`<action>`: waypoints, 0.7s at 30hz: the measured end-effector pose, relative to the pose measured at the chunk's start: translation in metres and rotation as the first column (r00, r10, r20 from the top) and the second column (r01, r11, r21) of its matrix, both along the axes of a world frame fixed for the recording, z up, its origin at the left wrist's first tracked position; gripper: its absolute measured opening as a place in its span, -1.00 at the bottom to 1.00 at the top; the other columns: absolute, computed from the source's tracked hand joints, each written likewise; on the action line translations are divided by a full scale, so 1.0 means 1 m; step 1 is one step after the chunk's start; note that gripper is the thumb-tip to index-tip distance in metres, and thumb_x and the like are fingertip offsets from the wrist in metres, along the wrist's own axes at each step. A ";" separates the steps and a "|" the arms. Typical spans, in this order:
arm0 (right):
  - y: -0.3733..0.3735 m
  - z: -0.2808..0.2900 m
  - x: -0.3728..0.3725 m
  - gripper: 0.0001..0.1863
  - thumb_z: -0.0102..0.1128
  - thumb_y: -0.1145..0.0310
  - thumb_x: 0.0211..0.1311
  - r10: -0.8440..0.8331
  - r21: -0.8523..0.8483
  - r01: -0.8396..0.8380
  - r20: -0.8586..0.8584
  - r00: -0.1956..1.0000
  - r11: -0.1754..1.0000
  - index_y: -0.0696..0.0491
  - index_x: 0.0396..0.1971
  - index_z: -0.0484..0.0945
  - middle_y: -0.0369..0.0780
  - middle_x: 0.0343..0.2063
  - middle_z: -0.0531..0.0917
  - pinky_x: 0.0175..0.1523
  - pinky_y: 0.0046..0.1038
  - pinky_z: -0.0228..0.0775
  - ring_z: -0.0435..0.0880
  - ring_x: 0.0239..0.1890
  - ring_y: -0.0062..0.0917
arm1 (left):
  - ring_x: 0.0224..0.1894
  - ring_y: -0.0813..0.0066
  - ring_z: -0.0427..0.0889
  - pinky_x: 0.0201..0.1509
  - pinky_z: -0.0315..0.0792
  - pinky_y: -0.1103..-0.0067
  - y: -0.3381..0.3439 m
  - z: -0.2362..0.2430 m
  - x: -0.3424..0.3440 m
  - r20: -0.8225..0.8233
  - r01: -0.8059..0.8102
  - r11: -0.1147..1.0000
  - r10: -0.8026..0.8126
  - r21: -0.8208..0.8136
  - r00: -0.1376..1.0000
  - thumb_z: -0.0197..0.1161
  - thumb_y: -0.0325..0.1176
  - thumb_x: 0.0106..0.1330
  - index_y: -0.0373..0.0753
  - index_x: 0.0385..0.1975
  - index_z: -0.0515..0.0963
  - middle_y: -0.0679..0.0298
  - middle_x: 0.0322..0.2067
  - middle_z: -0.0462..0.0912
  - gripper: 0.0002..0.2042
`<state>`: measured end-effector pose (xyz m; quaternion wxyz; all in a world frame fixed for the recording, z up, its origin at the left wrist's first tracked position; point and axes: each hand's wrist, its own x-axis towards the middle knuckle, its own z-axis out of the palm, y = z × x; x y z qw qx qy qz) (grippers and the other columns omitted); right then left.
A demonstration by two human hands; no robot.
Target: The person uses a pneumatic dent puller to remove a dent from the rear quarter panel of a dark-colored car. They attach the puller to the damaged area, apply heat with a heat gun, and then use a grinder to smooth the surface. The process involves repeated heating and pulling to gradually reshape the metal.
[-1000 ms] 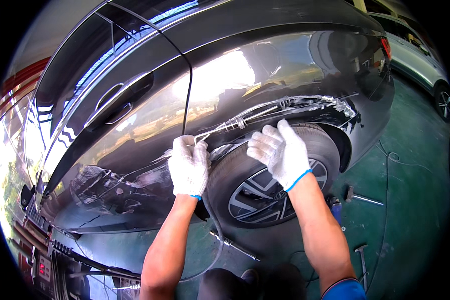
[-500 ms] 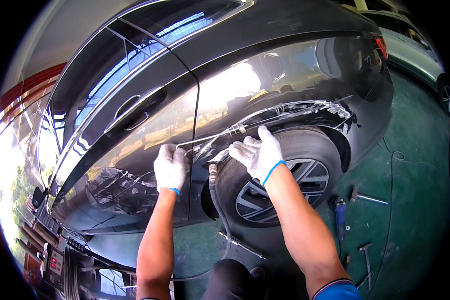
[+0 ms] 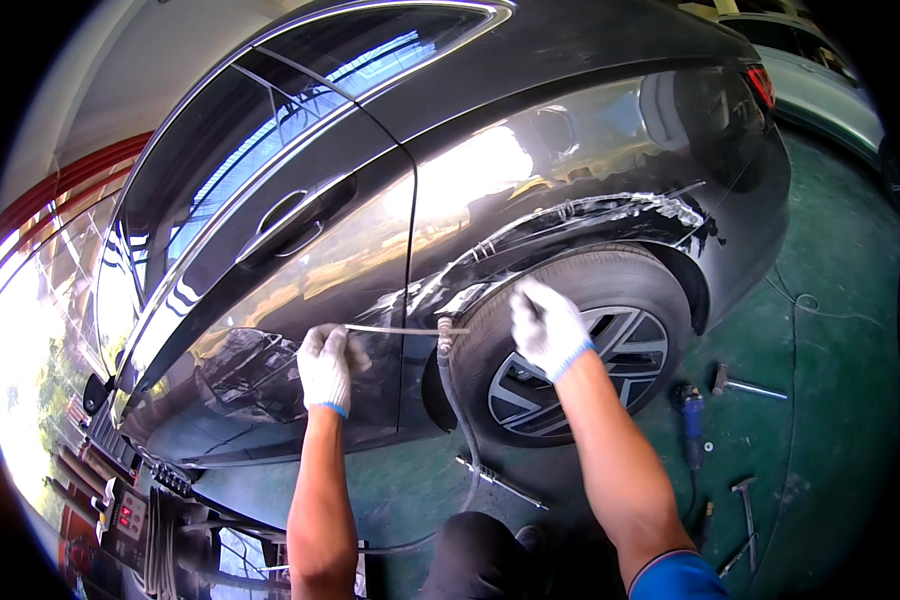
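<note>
My left hand, in a white knit glove, is closed on a thin metal rod held level across the lower rear door and wheel arch. The rod crosses in front of a hose coupling. My right hand, also gloved, is beside the rod's right end, blurred by motion, so its grip is unclear. Behind them stands a dark car's rear panel, with a scraped band above the rear wheel and more damage on the door.
A blue power tool, a hammer, other hand tools and cables lie on the green floor. A metal tool lies below the wheel. A machine with a red display stands lower left. Another car is parked upper right.
My left hand has moved left and down with the rod, now level and below the scraped band. My right hand moved left, then right and downward. The view has shifted slightly.
</note>
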<state>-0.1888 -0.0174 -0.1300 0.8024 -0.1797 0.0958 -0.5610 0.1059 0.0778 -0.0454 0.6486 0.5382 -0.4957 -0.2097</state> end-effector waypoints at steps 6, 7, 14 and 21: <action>0.076 -0.199 -0.064 -0.87 0.32 0.38 0.29 -0.111 0.218 0.171 -0.263 0.958 0.961 -0.02 -0.38 0.51 -0.34 -0.55 0.55 -0.57 -0.66 0.28 0.50 -0.61 -0.64 | -0.59 0.37 0.59 -0.48 0.60 0.43 0.065 -0.105 -0.008 -0.317 0.254 0.954 -0.194 0.159 0.928 0.17 -0.38 0.42 -0.36 -0.28 0.52 0.14 -0.53 0.59 -0.85; 0.093 -0.232 -0.070 -0.89 0.30 0.42 0.29 -0.054 0.411 0.184 -0.307 0.950 0.893 0.00 -0.36 0.51 -0.31 -0.55 0.55 -0.57 -0.61 0.26 0.49 -0.62 -0.61 | -0.55 0.33 0.62 -0.45 0.61 0.42 0.065 -0.145 -0.012 -0.306 0.305 0.917 -0.222 0.257 0.926 0.15 -0.40 0.42 -0.37 -0.28 0.52 0.10 -0.50 0.62 -0.86; 0.158 -0.385 -0.109 -0.91 0.23 0.55 0.23 -0.069 0.556 0.368 -0.485 0.872 0.745 0.08 -0.33 0.50 -0.22 -0.59 0.53 -0.65 -0.55 0.32 0.54 -0.62 -0.47 | -0.39 0.21 0.74 -0.28 0.67 0.32 0.029 -0.418 -0.069 -0.538 0.418 0.588 0.034 0.693 0.842 0.25 -0.34 0.39 -0.33 -0.21 0.58 0.06 -0.36 0.70 -0.84; 0.176 -0.369 -0.127 -0.89 0.22 0.49 0.23 -0.047 0.275 0.542 -0.862 0.505 0.794 0.15 -0.26 0.55 -0.23 -0.65 0.52 -0.69 -0.54 0.28 0.48 -0.74 -0.56 | -0.16 0.08 0.73 -0.20 0.68 0.18 0.062 -0.520 -0.154 -0.169 0.247 0.085 -0.519 0.965 0.838 0.19 0.03 0.43 -0.30 0.03 0.59 0.08 -0.16 0.71 -0.52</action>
